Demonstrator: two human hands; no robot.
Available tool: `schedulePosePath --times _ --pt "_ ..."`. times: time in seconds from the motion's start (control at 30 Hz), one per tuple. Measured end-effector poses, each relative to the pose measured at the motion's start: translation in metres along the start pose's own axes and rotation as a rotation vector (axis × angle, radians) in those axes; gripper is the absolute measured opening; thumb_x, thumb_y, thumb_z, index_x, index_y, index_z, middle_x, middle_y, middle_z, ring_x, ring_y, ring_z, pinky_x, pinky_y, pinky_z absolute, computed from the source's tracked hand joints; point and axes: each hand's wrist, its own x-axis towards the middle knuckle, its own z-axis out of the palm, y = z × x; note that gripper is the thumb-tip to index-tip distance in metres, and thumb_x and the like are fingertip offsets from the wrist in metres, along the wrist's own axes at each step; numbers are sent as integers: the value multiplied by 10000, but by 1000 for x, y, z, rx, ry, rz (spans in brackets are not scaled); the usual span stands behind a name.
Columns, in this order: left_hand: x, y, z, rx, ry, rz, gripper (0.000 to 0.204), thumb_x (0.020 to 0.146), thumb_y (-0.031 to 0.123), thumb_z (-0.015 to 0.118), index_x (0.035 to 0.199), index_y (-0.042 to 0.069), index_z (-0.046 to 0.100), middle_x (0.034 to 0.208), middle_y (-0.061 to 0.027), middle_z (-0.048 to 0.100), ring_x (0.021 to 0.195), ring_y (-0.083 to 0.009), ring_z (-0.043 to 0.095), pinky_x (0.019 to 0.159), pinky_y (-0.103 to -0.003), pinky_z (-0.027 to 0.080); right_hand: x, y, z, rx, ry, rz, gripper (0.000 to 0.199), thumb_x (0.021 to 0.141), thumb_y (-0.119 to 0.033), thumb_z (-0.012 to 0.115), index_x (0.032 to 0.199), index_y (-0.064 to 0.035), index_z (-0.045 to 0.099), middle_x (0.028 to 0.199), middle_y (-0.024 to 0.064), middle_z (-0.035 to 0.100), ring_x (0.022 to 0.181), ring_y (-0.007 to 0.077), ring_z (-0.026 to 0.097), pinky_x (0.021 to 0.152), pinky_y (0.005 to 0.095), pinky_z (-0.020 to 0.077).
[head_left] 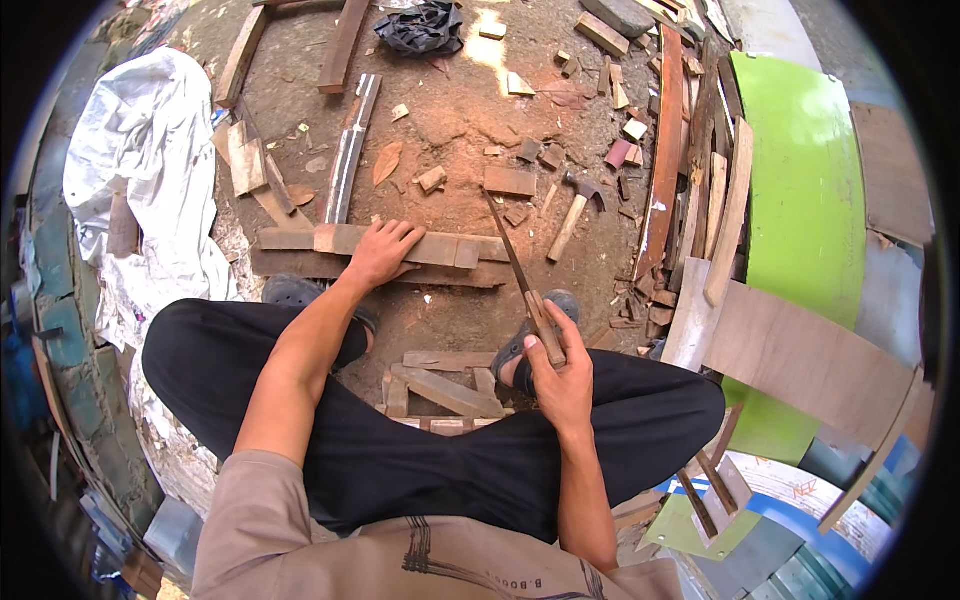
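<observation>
I squat over bare earth. My left hand [384, 252] presses flat on a short wooden plank [440, 248] lying across other planks in front of me. My right hand [562, 375] grips the wooden handle of a long, thin blade tool [512, 250]; its narrow blade slants up and to the left, with the tip near the plank's far edge. A hammer [575, 212] with a wooden handle lies on the ground just right of the blade.
Wood offcuts [445, 385] lie between my feet. Long boards [665, 150] and a green curved panel [805, 200] stack on the right. White plastic sheeting [150, 150] covers the left. A black bag [420, 28] sits at the top among scattered scraps.
</observation>
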Motion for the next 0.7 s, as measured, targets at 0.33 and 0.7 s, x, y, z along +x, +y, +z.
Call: schedulePosePath --times 0.33,0.7 --pt "-12 28 -2 19 52 78 759 860 474 739 1452 59 505 1287 -122 595 1187 -295 571 1001 -428 452 -39 29 -5 43 66 -82 421 970 -120 647 1360 24 589 1185 185 715 1053 226 691 930 335 520" --pt "2 73 14 94 -1 76 750 877 451 733 1455 39 491 1358 -131 529 1241 -286 509 1011 -409 427 -64 78 -12 93 149 -155 421 999 -125 645 1389 7 558 975 61 669 730 78 562 624 232 446"
